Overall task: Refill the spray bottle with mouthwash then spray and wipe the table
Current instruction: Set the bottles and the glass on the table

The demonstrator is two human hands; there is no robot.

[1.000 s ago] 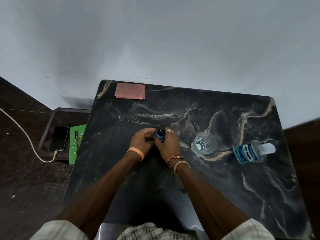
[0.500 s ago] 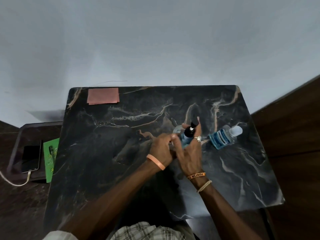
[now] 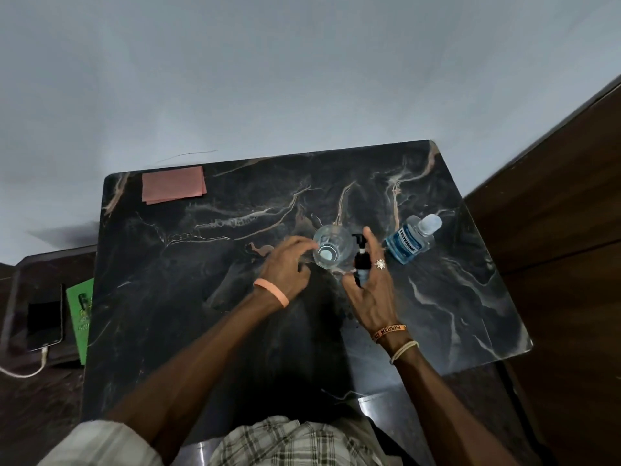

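While the spray bottle stood upright near the middle of the table with its pump on, my right hand held it between thumb and fingers. My left hand hung loosely curled and empty at its nine o'clock, by the glass. The mouthwash bottle lay capped at two o'clock, the pink cloth folded at far ten. I judged the refill unsettled, with spraying and wiping not yet done.

A phone on a cable lies beside a green booklet.
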